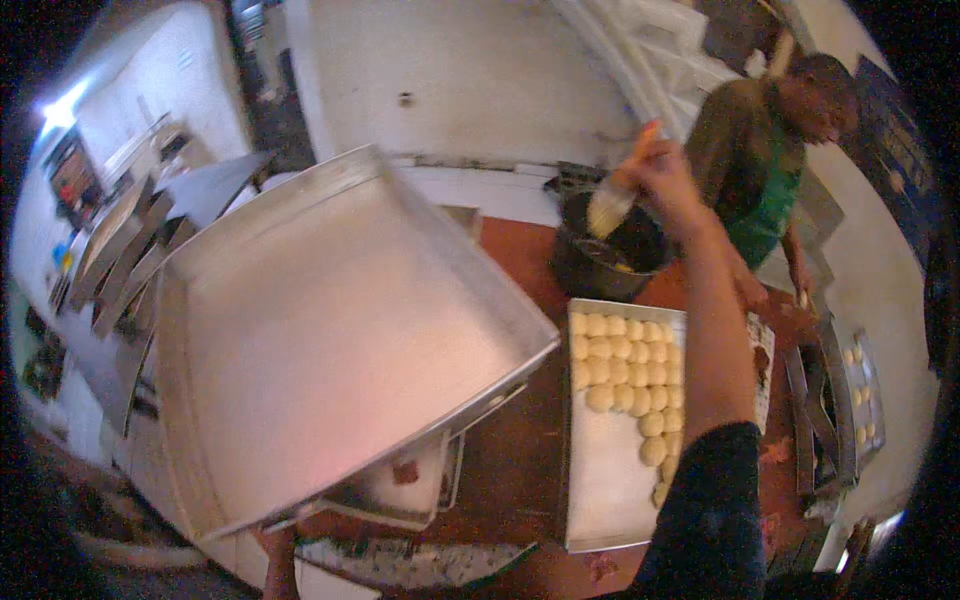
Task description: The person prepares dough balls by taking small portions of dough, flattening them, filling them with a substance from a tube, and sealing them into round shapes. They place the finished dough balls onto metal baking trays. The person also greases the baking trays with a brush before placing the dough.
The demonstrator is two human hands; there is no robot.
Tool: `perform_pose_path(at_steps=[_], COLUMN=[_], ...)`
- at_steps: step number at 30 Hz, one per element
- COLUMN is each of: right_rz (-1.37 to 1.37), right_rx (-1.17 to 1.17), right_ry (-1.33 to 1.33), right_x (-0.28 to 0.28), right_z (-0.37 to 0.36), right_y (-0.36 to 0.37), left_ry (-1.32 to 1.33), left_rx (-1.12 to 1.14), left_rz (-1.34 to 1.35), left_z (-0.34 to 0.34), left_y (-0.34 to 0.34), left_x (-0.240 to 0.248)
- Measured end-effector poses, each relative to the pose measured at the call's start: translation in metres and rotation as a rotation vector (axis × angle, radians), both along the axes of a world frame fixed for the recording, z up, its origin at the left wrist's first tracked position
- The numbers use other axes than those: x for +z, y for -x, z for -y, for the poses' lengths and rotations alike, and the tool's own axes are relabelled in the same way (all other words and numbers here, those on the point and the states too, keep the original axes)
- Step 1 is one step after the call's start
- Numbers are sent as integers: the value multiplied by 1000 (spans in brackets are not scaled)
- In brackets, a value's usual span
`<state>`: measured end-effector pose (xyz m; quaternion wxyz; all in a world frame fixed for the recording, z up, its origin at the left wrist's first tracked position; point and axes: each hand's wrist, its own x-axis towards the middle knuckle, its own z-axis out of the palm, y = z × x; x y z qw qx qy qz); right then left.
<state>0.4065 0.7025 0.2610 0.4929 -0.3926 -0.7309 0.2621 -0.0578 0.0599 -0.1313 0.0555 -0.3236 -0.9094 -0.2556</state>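
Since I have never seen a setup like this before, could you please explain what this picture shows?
Of course. There is no machine here, only a person's two bare hands. The picture comes from a wide fisheye camera on that person's head, looking down, so straight edges bend.

The right hand holds a brush with an orange handle, its bristles over a dark pot. The left hand, mostly hidden, is at the lower edge of a large, tilted metal tray and seems to support it.

On the reddish-brown table stand the pot and a smaller tray with rows of pale, round dough balls. At the right, a co-worker wears a green apron.
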Motion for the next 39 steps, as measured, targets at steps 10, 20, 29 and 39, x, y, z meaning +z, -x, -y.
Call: perform_pose_path(at_steps=[10,20,29,39], right_rz=[-74,366,497,255], right_rx=[338,-33,487,385], right_ry=[-41,-142,298,454], right_x=[81,16,27,19], right_z=[267,329,471,367], right_y=[82,166,269,276], left_ry=[-736,-484,-569,-549], left_rx=[-5,-819,-1029,-1028], left_rz=[231,-409,-208,-174], left_z=[-16,-118,-126,-127], left_y=[53,67,84,92], left_x=[150,329,322,331])
